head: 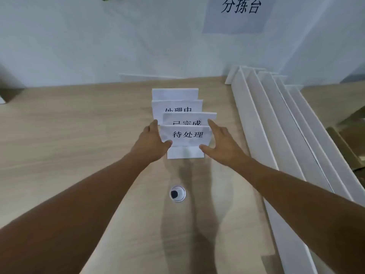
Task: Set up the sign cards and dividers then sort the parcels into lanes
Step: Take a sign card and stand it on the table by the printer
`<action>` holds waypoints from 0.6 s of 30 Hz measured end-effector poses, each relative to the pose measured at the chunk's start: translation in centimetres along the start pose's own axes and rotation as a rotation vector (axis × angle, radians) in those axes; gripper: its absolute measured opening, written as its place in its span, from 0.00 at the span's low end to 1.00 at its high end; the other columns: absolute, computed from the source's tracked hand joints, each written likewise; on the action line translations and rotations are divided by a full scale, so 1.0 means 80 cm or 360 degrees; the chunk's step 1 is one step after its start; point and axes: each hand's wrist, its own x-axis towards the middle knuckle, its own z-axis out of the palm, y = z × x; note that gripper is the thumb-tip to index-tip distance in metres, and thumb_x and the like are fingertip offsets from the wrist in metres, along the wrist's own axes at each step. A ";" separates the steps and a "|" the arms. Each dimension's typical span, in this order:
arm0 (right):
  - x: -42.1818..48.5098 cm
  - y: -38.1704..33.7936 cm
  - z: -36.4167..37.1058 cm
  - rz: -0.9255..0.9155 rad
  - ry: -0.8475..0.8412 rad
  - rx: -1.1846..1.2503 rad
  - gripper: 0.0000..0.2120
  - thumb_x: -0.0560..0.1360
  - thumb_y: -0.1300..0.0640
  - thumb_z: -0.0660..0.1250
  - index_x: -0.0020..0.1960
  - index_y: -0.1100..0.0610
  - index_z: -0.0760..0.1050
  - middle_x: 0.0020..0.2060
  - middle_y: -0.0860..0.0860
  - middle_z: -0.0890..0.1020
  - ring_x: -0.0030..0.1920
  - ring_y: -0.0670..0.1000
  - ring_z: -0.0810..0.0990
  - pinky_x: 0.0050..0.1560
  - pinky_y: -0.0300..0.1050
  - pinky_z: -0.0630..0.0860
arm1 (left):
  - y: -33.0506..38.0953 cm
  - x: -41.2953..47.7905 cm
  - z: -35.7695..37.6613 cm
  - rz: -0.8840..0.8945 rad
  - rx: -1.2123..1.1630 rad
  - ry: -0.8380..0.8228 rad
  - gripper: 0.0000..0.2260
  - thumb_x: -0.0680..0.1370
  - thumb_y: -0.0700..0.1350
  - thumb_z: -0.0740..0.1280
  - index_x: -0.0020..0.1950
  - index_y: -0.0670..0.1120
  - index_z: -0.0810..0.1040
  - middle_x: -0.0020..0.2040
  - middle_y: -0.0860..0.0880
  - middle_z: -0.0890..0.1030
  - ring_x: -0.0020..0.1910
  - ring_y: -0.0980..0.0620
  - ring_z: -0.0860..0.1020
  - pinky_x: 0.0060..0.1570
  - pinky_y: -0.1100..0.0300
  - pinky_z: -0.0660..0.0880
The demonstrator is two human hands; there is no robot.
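Several white folded sign cards stand one behind another on the wooden table point(79, 125). My left hand point(152, 143) pinches the left edge of the front sign card point(186, 135), thumb on its face and fingers behind it. At that card's right edge is my right hand point(221, 143), fingers straight, its thumb touching the lower right corner. Behind it stand a second card point(189, 118), a third point(177, 106) and a blank-looking back card point(174, 93). Several long white dividers point(276, 119) lie side by side along the right of the table.
Brown cardboard parcels point(347, 139) show partly at the far right edge, beyond the dividers. A round cable grommet point(177, 193) sits in the table between my forearms. A paper sign point(239, 12) hangs on the white wall behind the table.
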 end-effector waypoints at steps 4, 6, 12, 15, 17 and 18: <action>0.028 0.014 0.032 0.0006 -0.0075 -0.0033 0.44 0.76 0.46 0.72 0.83 0.44 0.48 0.72 0.57 0.64 0.68 0.57 0.71 0.66 0.49 0.72 | -0.002 0.028 0.026 -0.0012 -0.0131 -0.0032 0.40 0.80 0.49 0.69 0.83 0.43 0.47 0.77 0.38 0.66 0.73 0.38 0.70 0.65 0.50 0.69; 0.028 0.019 0.042 -0.0008 -0.0021 0.0029 0.44 0.76 0.47 0.72 0.83 0.43 0.48 0.70 0.55 0.63 0.61 0.53 0.74 0.59 0.42 0.71 | -0.001 0.029 0.035 -0.0023 -0.0167 0.0025 0.38 0.80 0.46 0.68 0.83 0.43 0.48 0.75 0.38 0.69 0.70 0.37 0.71 0.62 0.51 0.69; -0.024 -0.003 0.011 -0.0121 0.0042 -0.0124 0.41 0.77 0.45 0.70 0.82 0.40 0.50 0.62 0.51 0.65 0.46 0.53 0.77 0.50 0.49 0.79 | 0.005 -0.030 0.006 0.0015 -0.0118 0.0220 0.28 0.83 0.43 0.63 0.81 0.46 0.57 0.68 0.38 0.75 0.64 0.36 0.75 0.57 0.49 0.72; -0.066 -0.036 -0.021 -0.0270 0.0070 -0.0161 0.40 0.78 0.48 0.71 0.82 0.42 0.53 0.57 0.51 0.65 0.43 0.54 0.76 0.51 0.51 0.79 | 0.011 -0.086 -0.037 0.0037 -0.0125 0.0333 0.24 0.83 0.43 0.63 0.79 0.48 0.62 0.64 0.39 0.77 0.60 0.37 0.76 0.52 0.49 0.74; -0.092 -0.065 -0.040 -0.0384 0.0083 -0.0183 0.40 0.78 0.50 0.71 0.82 0.43 0.52 0.56 0.51 0.65 0.41 0.54 0.76 0.50 0.52 0.79 | 0.014 -0.128 -0.072 0.0048 -0.0120 0.0412 0.23 0.82 0.43 0.63 0.78 0.48 0.64 0.63 0.40 0.78 0.60 0.38 0.77 0.52 0.50 0.74; -0.105 -0.083 -0.048 -0.0443 0.0087 -0.0191 0.40 0.78 0.51 0.71 0.82 0.42 0.52 0.55 0.51 0.65 0.40 0.53 0.75 0.50 0.51 0.79 | 0.015 -0.152 -0.089 0.0056 -0.0116 0.0451 0.23 0.82 0.43 0.63 0.78 0.48 0.65 0.63 0.40 0.78 0.60 0.37 0.77 0.52 0.50 0.74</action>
